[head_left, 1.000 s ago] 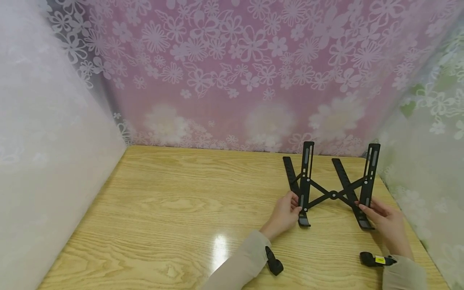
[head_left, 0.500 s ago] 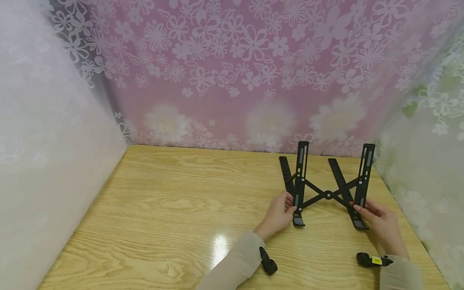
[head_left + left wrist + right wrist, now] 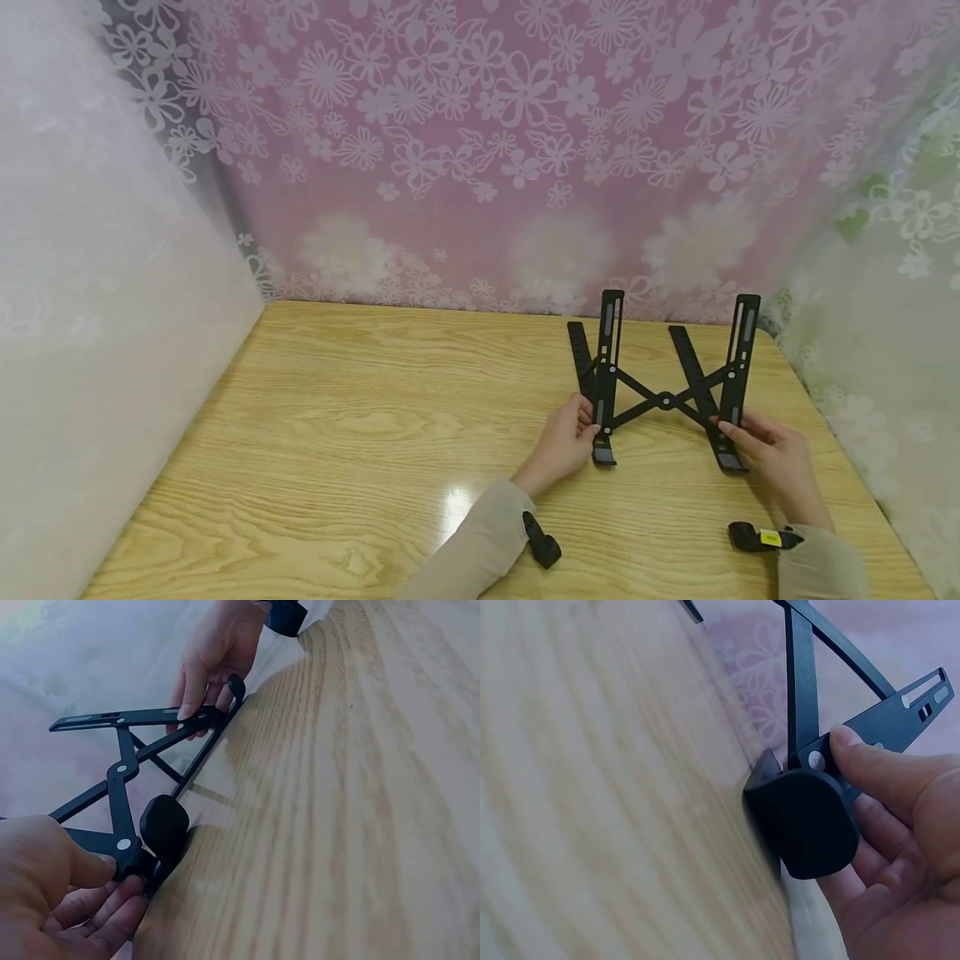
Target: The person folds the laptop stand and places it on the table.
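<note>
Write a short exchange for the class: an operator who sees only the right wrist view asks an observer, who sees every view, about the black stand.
Operator: I see the right hand gripping one side of the black stand. Where is the left hand?
Observer: It grips the other side, near the end closest to the person.
Operator: Which part of the wooden table are we working at?
Observer: The right part, judging by the head view.

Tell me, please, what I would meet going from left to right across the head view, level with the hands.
Whitish curtain at the left, left hand, black folding stand, right hand, pale flowered curtain at the right.
</note>
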{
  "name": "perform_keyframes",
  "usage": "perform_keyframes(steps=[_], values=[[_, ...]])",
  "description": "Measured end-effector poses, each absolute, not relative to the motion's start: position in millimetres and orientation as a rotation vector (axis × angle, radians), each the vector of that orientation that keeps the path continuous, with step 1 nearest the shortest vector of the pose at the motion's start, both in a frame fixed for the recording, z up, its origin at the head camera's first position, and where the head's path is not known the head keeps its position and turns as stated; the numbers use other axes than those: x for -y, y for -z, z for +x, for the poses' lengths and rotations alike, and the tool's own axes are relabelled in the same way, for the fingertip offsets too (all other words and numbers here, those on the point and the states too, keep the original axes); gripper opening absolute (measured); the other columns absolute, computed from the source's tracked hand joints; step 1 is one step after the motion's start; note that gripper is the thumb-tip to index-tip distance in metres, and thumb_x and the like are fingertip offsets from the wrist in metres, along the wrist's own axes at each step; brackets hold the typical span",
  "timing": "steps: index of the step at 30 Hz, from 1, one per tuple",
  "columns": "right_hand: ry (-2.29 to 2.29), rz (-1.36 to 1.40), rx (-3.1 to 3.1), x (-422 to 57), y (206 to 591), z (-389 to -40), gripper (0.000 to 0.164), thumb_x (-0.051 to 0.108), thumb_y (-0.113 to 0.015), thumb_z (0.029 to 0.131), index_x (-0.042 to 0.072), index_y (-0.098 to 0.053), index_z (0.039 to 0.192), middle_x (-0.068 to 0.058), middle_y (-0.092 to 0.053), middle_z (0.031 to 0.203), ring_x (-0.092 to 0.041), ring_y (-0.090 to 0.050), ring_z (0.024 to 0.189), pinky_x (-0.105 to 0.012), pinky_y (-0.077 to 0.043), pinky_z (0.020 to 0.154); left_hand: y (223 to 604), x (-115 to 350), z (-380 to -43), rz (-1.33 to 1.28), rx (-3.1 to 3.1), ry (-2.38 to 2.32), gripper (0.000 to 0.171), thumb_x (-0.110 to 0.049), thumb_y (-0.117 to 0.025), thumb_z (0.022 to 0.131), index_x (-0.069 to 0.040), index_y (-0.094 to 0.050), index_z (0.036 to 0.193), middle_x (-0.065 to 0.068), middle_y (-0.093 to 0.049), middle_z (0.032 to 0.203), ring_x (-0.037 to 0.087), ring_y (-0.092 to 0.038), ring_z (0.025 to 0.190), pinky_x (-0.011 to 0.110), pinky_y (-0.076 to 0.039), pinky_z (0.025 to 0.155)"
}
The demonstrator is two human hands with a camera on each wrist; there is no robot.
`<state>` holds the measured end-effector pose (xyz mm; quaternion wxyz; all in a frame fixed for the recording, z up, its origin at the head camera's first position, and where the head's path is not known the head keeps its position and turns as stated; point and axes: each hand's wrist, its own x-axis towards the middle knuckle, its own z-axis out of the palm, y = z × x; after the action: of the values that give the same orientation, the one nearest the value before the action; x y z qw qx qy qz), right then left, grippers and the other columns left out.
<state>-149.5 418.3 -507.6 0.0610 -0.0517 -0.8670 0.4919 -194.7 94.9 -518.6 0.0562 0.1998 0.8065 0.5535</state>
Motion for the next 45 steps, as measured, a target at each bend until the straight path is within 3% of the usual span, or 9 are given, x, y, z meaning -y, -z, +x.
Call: perform_keyframes(steps=[7,30,39,45], values=[[-1.563,-0.108,2.575,-415,509,-152,0.046,0.022,-0.067,0.096,0.002,-0.059,0.137,0.019,-0.072,0.104,0.011,-0.060,0.095,-0.008,-0.048,0.074,516,-89,-196,0.582,-2.435,-1.695,0.016,0.001,-0.065,0.093,-0.005,-0.056,0.105,0.002,-0.062,0.091,0.002,-0.056,0.077,0.015,-0.050,0.070],[-1.516,-0.075,2.581,-371,510,-160,0.043,0.024,-0.067,0.096,-0.004,-0.063,0.129,0.011,-0.074,0.102,0.009,-0.061,0.094,-0.009,-0.047,0.076,520,-46,-198,0.609,-2.422,-1.770,0.015,0.003,-0.063,0.094,-0.002,-0.056,0.105,0.001,-0.060,0.089,0.003,-0.055,0.076,0.018,-0.051,0.070],[-1.558,-0.067,2.563,-351,512,-162,0.043,0.025,-0.067,0.097,-0.002,-0.063,0.130,0.001,-0.074,0.108,0.001,-0.065,0.097,-0.011,-0.050,0.078,528,-25,-202,0.671,-2.441,-1.797,0.015,0.005,-0.064,0.092,0.000,-0.055,0.103,0.002,-0.061,0.088,0.004,-0.055,0.076,0.019,-0.052,0.067],[-1.570,-0.052,2.552,-343,514,-163,0.043,0.025,-0.068,0.096,-0.002,-0.064,0.129,0.004,-0.074,0.105,0.004,-0.064,0.096,-0.011,-0.049,0.077,527,-15,-202,0.609,-2.429,-1.798,0.015,0.004,-0.064,0.093,-0.001,-0.056,0.103,0.003,-0.062,0.088,0.005,-0.055,0.076,0.020,-0.051,0.068]])
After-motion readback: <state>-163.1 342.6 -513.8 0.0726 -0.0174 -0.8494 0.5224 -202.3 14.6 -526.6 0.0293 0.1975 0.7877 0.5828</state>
